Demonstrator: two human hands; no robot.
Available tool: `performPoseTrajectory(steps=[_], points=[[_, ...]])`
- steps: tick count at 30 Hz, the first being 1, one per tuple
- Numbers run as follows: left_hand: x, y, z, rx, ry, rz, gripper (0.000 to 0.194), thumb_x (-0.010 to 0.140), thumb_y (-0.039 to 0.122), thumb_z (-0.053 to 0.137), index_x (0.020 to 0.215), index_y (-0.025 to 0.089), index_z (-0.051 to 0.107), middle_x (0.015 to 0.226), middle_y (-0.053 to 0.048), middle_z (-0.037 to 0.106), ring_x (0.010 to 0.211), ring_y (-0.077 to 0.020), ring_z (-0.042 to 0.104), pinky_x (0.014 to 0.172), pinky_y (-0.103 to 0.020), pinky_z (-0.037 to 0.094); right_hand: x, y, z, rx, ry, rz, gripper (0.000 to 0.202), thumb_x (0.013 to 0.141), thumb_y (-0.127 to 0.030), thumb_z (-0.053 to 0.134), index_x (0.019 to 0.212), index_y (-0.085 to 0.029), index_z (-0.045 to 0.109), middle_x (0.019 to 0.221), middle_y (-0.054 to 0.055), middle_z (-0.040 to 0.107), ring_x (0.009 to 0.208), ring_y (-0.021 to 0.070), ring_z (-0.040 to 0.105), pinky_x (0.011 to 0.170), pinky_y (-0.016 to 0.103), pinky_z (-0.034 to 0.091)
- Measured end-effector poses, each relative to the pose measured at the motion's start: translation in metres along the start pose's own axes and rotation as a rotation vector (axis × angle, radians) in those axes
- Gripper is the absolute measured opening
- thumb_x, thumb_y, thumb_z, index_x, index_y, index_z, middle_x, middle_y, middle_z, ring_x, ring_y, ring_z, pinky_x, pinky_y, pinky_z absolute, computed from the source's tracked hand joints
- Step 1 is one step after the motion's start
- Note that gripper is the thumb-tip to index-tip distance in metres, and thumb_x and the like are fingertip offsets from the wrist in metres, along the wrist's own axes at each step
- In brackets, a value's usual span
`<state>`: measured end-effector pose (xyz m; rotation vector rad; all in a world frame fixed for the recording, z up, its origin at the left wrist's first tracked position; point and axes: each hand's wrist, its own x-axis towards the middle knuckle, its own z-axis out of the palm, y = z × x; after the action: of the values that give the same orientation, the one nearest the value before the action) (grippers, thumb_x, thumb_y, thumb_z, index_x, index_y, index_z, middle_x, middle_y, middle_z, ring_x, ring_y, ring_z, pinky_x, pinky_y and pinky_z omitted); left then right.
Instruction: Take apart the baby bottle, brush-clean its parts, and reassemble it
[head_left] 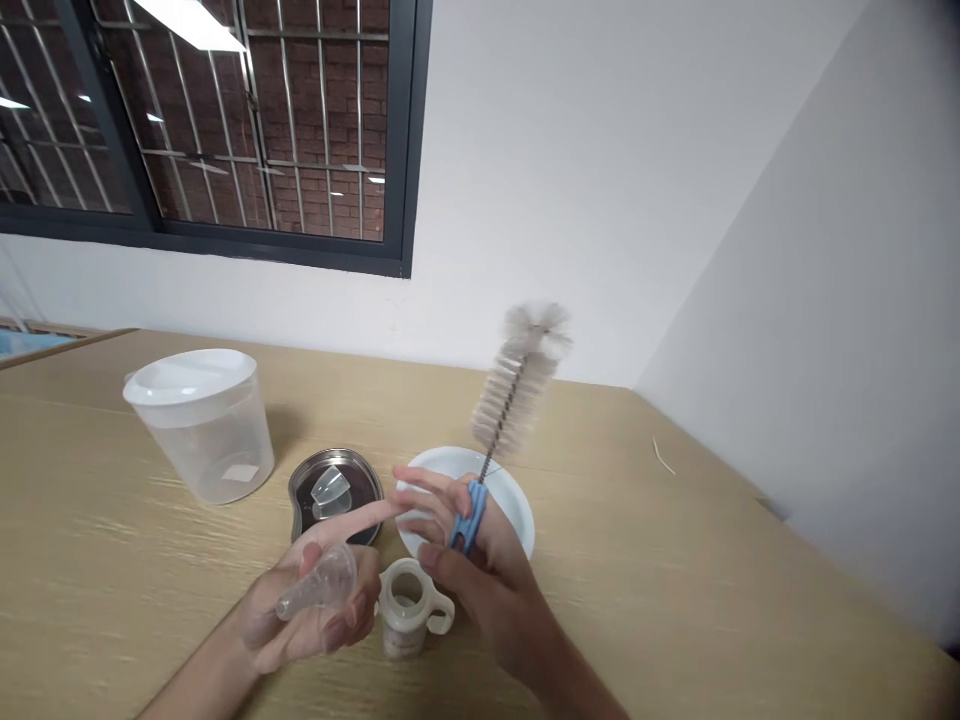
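My left hand (324, 592), palm up, curls around a clear bottle nipple (322, 585) with its tip pointing down to the left. Its index finger stretches out to the fingers of my right hand (469, 555); whether they touch I cannot tell. That right hand grips a bottle brush (517, 385) by its blue handle, the white bristles upward and a little blurred. Between my hands a small whitish bottle with handles (405, 625) stands upright, its mouth uncovered. Behind the left hand, a clear cap (331, 492) lies in a metal kidney-shaped tray (296, 470).
A white plate (521, 510) sits behind my right hand. At the left stands a translucent plastic pitcher (217, 440) with a white lid. A thin pale strip (663, 457) lies on the wooden table (675, 600). White walls and a barred window (262, 120) border the back.
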<state>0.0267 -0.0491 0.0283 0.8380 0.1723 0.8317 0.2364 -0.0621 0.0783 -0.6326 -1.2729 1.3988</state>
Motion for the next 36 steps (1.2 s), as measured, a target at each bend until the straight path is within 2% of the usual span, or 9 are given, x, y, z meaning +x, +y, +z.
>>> performPoseTrajectory(steps=[4,6,9,11,15,21,27,32,36], points=[[-0.001,-0.001,-0.003,-0.082,-0.017,-0.031,0.089,0.08,0.053,0.082,0.152,0.012,0.05,0.07,-0.001,0.063,0.044,-0.0046,0.046,0.048,-0.016,0.044,0.008,0.006,-0.006,0.015,0.243,-0.125,0.031,0.073,-0.015,0.075,0.097,-0.026,0.06,0.144,0.005,0.062,0.147,0.0266,0.045,0.127,0.052,0.024],[-0.001,-0.002,-0.004,-0.083,0.003,-0.025,0.085,0.08,0.052,0.083,0.15,0.013,0.052,0.071,-0.001,0.063,0.047,-0.0049,0.048,0.051,-0.016,0.045,0.007,0.008,-0.006,0.082,0.236,-0.12,0.026,0.074,-0.015,0.073,0.092,-0.026,0.058,0.141,0.005,0.064,0.142,0.0272,0.051,0.125,0.054,0.03],[-0.001,-0.002,-0.006,-0.075,-0.015,-0.016,0.076,0.083,0.051,0.081,0.146,0.016,0.057,0.074,-0.002,0.065,0.053,-0.0063,0.053,0.056,-0.017,0.048,0.003,0.01,-0.001,0.238,0.065,-0.003,0.028,0.071,-0.012,0.07,0.092,-0.026,0.057,0.14,0.005,0.065,0.13,0.0286,0.062,0.114,0.055,0.046],[-0.001,-0.002,-0.007,-0.07,-0.036,-0.014,0.074,0.085,0.05,0.079,0.147,0.016,0.056,0.075,-0.004,0.066,0.055,-0.0072,0.055,0.057,-0.017,0.047,0.003,0.01,0.002,0.256,0.056,0.034,0.034,0.068,-0.01,0.069,0.095,-0.027,0.058,0.14,0.004,0.065,0.135,0.0277,0.058,0.117,0.052,0.042],[-0.001,0.0,-0.004,-0.07,-0.017,-0.027,0.084,0.083,0.05,0.081,0.151,0.012,0.05,0.076,-0.003,0.065,0.05,-0.0044,0.048,0.053,-0.015,0.044,0.006,0.009,-0.002,0.188,0.258,-0.024,0.048,0.066,-0.013,0.07,0.111,-0.029,0.061,0.134,0.003,0.069,0.146,0.0246,0.047,0.128,0.047,0.024],[-0.003,0.0,-0.006,-0.049,0.0,-0.031,0.075,0.083,0.05,0.081,0.145,0.015,0.057,0.073,-0.001,0.062,0.052,-0.0055,0.05,0.056,-0.017,0.047,0.002,0.009,0.004,0.355,0.04,0.027,0.041,0.066,-0.011,0.063,0.104,-0.027,0.062,0.126,0.003,0.071,0.12,0.0276,0.068,0.114,0.055,0.046],[-0.002,-0.001,-0.009,-0.066,0.037,-0.03,0.073,0.083,0.046,0.082,0.143,0.013,0.058,0.075,-0.003,0.063,0.059,-0.0078,0.055,0.059,-0.017,0.047,0.005,0.01,0.003,0.329,0.212,-0.08,0.044,0.06,-0.007,0.062,0.1,-0.026,0.062,0.128,0.003,0.069,0.132,0.0259,0.06,0.122,0.051,0.038],[-0.001,0.001,-0.003,-0.061,0.002,-0.011,0.073,0.084,0.048,0.08,0.145,0.013,0.058,0.073,-0.003,0.064,0.057,-0.0073,0.054,0.058,-0.017,0.046,0.0,0.011,0.007,0.348,0.097,-0.026,0.036,0.065,-0.012,0.062,0.099,-0.026,0.058,0.128,0.004,0.068,0.115,0.0248,0.067,0.109,0.051,0.051],[-0.001,0.002,-0.001,-0.039,0.002,-0.02,0.075,0.084,0.049,0.081,0.146,0.015,0.057,0.074,-0.001,0.064,0.053,-0.0052,0.05,0.055,-0.016,0.045,0.003,0.014,0.006,0.337,0.118,-0.039,0.036,0.064,-0.01,0.063,0.096,-0.025,0.058,0.111,0.004,0.072,0.117,0.0251,0.066,0.114,0.05,0.045]])
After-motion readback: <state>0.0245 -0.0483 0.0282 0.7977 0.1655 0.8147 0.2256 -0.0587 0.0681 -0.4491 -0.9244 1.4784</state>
